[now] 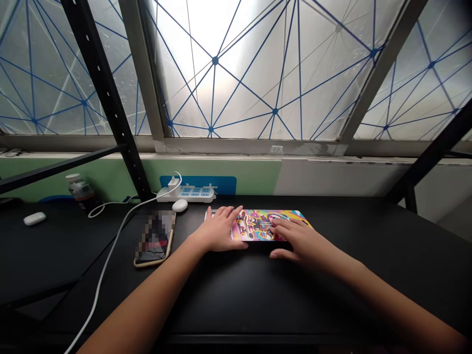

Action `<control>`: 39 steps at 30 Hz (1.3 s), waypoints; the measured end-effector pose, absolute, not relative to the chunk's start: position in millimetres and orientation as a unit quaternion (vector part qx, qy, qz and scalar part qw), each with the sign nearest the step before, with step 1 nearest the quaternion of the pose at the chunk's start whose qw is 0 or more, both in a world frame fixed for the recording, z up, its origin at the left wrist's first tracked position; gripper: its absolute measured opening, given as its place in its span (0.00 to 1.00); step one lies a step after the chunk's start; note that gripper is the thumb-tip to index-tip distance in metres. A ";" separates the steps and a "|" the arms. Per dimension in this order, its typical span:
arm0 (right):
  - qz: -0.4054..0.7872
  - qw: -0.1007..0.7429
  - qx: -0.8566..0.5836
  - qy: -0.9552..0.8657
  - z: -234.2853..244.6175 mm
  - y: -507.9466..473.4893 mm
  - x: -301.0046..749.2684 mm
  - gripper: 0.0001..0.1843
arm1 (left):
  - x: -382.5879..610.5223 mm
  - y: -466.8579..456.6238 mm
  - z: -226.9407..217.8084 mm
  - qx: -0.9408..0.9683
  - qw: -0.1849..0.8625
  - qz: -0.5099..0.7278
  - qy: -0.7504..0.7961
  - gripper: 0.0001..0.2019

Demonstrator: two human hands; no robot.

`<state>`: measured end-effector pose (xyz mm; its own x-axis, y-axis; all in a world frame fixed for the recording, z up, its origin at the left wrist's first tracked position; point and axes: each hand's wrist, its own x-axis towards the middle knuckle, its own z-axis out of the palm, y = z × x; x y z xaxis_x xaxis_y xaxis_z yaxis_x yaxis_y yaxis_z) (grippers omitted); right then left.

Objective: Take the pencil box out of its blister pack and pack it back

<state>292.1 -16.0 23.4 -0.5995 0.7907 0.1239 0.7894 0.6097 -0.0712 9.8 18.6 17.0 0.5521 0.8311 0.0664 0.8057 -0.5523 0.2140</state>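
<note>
A flat, brightly coloured printed sheet or booklet [254, 225] lies on the black desk in front of me, its cartoon-like pattern in pink, yellow and blue. My left hand [223, 228] rests on its left part, fingers spread and pointing away, thumb near the front edge. Over the right part lies my right hand [295, 238], its fingertips on the print and its thumb stretched out on the desk side. Neither hand is closed round anything. The palms and fingers cover the sheet's left end and some of its right side.
Left of my hands lies a phone [155, 238], with a white rounded case [180, 205] behind it. A power strip [186, 194] with a plugged-in charger and white cable [110, 265] stands by the wall. Farther left are a bottle [84, 191], another white case [34, 219] and a black metal post [110, 98].
</note>
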 end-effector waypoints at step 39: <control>-0.021 0.138 -0.423 -0.895 -20.2 16.5 363.0 0.25 | -18.9 37.7 27.5 0.837 0.160 -0.013 0.522 0.41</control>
<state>363.0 16.5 -20.2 -0.6038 0.7519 0.2647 0.7635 0.6410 -0.0793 -18.9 37.7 27.5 0.4538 0.8708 -0.1890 0.8792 -0.4030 0.2543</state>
